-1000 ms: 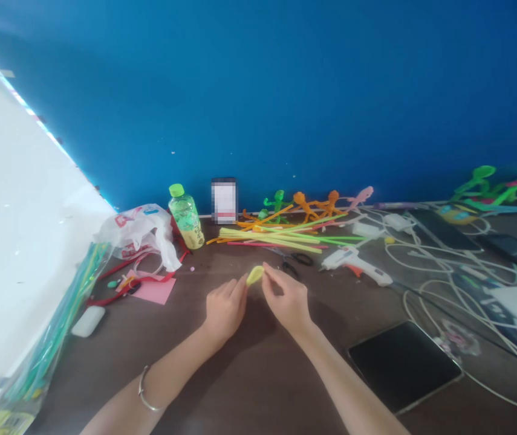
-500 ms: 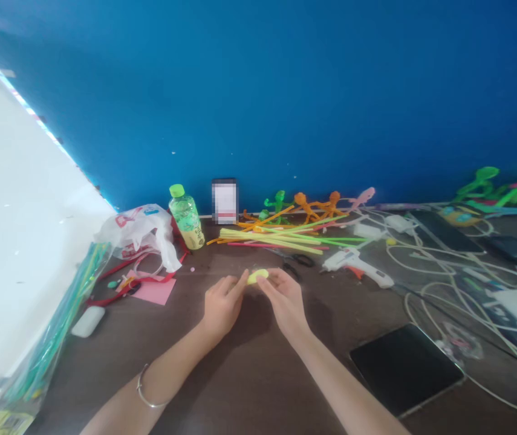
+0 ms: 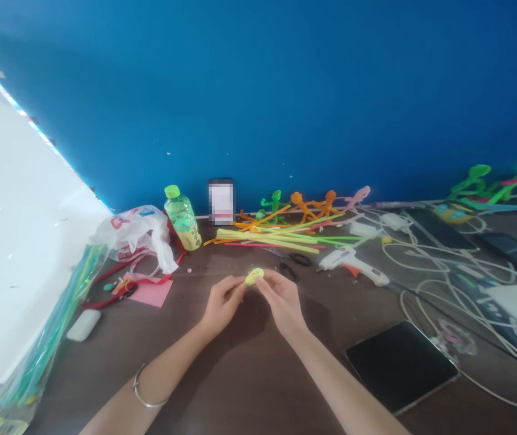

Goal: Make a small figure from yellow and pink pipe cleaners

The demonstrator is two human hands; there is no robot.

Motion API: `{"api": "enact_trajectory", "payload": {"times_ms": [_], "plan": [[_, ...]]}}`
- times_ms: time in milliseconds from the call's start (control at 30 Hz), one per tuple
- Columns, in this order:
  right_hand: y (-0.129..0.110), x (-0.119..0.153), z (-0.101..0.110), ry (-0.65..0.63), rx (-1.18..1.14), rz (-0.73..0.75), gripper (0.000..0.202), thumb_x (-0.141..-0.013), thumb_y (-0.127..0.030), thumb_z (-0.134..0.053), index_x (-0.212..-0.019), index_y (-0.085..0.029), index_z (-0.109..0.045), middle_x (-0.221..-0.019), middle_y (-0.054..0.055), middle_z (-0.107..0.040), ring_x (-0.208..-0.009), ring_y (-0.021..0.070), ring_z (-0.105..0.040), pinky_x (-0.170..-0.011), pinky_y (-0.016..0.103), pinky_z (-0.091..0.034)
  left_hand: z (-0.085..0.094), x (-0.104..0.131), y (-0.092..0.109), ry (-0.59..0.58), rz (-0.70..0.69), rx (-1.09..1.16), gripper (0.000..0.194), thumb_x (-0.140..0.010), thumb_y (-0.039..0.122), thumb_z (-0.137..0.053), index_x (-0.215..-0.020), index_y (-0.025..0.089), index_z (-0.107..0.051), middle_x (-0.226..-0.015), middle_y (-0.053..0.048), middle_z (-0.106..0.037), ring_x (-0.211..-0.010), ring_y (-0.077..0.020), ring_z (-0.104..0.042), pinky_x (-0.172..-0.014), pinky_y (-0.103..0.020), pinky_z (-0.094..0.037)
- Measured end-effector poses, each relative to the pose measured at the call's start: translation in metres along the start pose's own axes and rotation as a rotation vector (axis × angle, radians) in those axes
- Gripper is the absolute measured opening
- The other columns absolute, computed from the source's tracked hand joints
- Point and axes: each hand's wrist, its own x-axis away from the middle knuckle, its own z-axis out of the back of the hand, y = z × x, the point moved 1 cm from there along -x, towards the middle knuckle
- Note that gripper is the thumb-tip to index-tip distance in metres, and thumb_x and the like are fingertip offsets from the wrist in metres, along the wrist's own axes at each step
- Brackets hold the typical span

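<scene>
A small pale-yellow coil (image 3: 254, 277), apparently wound pipe cleaner, is held up between my two hands above the dark table. My right hand (image 3: 282, 297) pinches it between thumb and fingers from the right. On the other side, my left hand (image 3: 222, 305) has its fingertips pressed together at the coil's left edge. Just beyond them lie loose yellow, green, orange and red pipe cleaners (image 3: 267, 239). Black-handled scissors (image 3: 289, 266) rest behind my right hand, partly under the pipe cleaners. A white glue gun (image 3: 353, 264) is farther right.
To the left are a plastic bag (image 3: 138, 232), a green-capped bottle (image 3: 184, 220), pink paper (image 3: 152, 292), a white case (image 3: 84, 325) and packed pipe cleaners (image 3: 54, 338). Pipe-cleaner figures (image 3: 303, 206) stand along the blue wall. A black tablet (image 3: 401, 365) and tangled white cables (image 3: 421, 289) lie right.
The yellow coil has turned a little in my fingers, showing more of its face. My left fingers have curled in and drawn slightly back. The view has shifted slightly.
</scene>
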Motion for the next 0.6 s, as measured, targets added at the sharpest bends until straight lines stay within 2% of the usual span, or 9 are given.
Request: {"api": "enact_trajectory", "payload": {"times_ms": [167, 233, 367, 467, 533, 600], "plan": [[-0.004, -0.001, 0.002, -0.011, 0.097, 0.086, 0.019, -0.075, -0.035, -0.060, -0.082, -0.018, -0.062, -0.084, 0.005, -0.065, -0.080, 0.0179, -0.060, -0.078, 0.032, -0.048, 0.002, -0.004, -0.002, 0.107, -0.056, -0.007, 0.015, -0.080, 0.026, -0.052, -0.082, 0.016, -0.063, -0.084, -0.005, -0.060, -0.081, -0.0141, -0.056, -0.072, -0.025, -0.044], [-0.008, 0.000, 0.002, -0.009, 0.127, 0.087, 0.019, -0.076, -0.035, -0.058, -0.083, -0.018, -0.059, -0.083, 0.005, -0.065, -0.077, 0.0171, -0.060, -0.076, 0.031, -0.048, 0.003, -0.005, -0.002, 0.130, -0.075, -0.044, 0.013, -0.080, 0.025, -0.051, -0.079, 0.016, -0.061, -0.083, -0.005, -0.060, -0.082, -0.0142, -0.056, -0.074, -0.026, -0.044], [-0.016, 0.003, 0.000, -0.080, 0.192, 0.111, 0.021, -0.080, -0.038, -0.053, -0.080, -0.017, -0.057, -0.077, 0.006, -0.064, -0.076, 0.0172, -0.060, -0.072, 0.030, -0.047, 0.002, -0.004, -0.003, 0.138, -0.066, -0.133, 0.013, -0.083, 0.023, -0.046, -0.084, 0.017, -0.057, -0.078, -0.002, -0.060, -0.073, -0.0121, -0.056, -0.068, -0.023, -0.044], [-0.018, 0.004, 0.000, -0.157, 0.220, 0.109, 0.021, -0.082, -0.037, -0.049, -0.079, -0.018, -0.055, -0.063, 0.001, -0.059, -0.061, 0.0134, -0.056, -0.061, 0.026, -0.045, 0.004, -0.004, -0.002, 0.168, -0.154, -0.219, 0.013, -0.083, 0.019, -0.043, -0.089, 0.018, -0.055, -0.079, -0.002, -0.059, -0.073, -0.0117, -0.055, -0.068, -0.024, -0.043], [-0.018, 0.004, 0.000, -0.181, 0.241, 0.130, 0.019, -0.083, -0.036, -0.049, -0.079, -0.018, -0.054, -0.060, -0.001, -0.054, -0.054, 0.0112, -0.051, -0.054, 0.023, -0.042, 0.006, -0.004, 0.000, 0.220, -0.236, -0.285, 0.014, -0.083, 0.016, -0.042, -0.091, 0.018, -0.054, -0.084, -0.004, -0.057, -0.080, -0.0129, -0.054, -0.073, -0.026, -0.043], [-0.018, 0.003, 0.002, -0.180, 0.280, 0.190, 0.018, -0.082, -0.034, -0.050, -0.077, -0.018, -0.056, -0.065, 0.000, -0.053, -0.058, 0.0112, -0.049, -0.054, 0.023, -0.040, 0.008, -0.004, 0.001, 0.314, -0.288, -0.364, 0.013, -0.082, 0.014, -0.044, -0.091, 0.018, -0.053, -0.088, -0.005, -0.054, -0.086, -0.0148, -0.052, -0.077, -0.030, -0.043]]}}
